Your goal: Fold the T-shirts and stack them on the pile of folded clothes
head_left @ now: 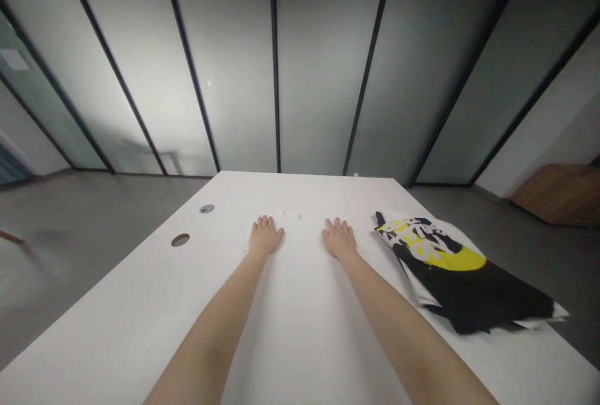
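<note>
My left hand (pixel 265 235) lies flat on a white surface, palm down, fingers spread and pointing away from me. Level with it, my right hand (pixel 339 237) rests the same way, also open. Between and just beyond the hands, faint creased white edges (pixel 300 216) show, with a small mark in the middle. More such edges peek out beside both wrists. They look like thin white cloth, but white on white its outline and kind cannot be made out. Neither hand grips anything.
On the right of the white table (pixel 140 305) lies a loose stack of cloth (pixel 469 286), black, yellow and white on top. Two round holes (pixel 180 240) pierce the tabletop at left. Frosted glass panels (pixel 328 80) stand behind; a brown wooden piece (pixel 557 195) is at far right.
</note>
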Demonstrator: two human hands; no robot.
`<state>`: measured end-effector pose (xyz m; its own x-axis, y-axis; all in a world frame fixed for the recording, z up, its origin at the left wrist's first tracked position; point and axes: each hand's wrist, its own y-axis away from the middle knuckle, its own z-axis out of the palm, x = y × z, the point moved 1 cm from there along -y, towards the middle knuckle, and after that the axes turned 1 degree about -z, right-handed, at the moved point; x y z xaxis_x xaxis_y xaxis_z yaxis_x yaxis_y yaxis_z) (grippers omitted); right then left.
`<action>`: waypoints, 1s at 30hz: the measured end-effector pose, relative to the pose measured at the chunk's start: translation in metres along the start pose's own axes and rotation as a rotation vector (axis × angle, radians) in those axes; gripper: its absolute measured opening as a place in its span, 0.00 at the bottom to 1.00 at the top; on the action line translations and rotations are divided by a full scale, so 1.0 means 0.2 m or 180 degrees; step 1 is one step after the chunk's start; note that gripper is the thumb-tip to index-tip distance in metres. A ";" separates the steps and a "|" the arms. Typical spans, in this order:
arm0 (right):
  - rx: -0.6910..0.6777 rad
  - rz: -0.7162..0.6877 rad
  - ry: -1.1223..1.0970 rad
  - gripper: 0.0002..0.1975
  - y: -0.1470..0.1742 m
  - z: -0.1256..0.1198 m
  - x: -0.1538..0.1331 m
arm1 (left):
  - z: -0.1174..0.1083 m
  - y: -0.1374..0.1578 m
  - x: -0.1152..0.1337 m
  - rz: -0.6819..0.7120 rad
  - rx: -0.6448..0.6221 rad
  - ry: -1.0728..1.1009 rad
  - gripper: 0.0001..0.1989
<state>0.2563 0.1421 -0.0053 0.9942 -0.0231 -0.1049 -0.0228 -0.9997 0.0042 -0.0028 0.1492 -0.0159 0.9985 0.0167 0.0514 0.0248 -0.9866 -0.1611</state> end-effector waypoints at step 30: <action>-0.0239 -0.0177 -0.0163 0.39 0.34 0.06 0.05 | -0.11 0.46 0.04 -0.0180 -0.0580 -0.0263 0.41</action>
<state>0.2643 0.0735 -0.0189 0.9870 0.0304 -0.1578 0.0421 -0.9966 0.0714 0.0071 0.0545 -0.0088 0.9965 0.0788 -0.0270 0.0794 -0.9966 0.0209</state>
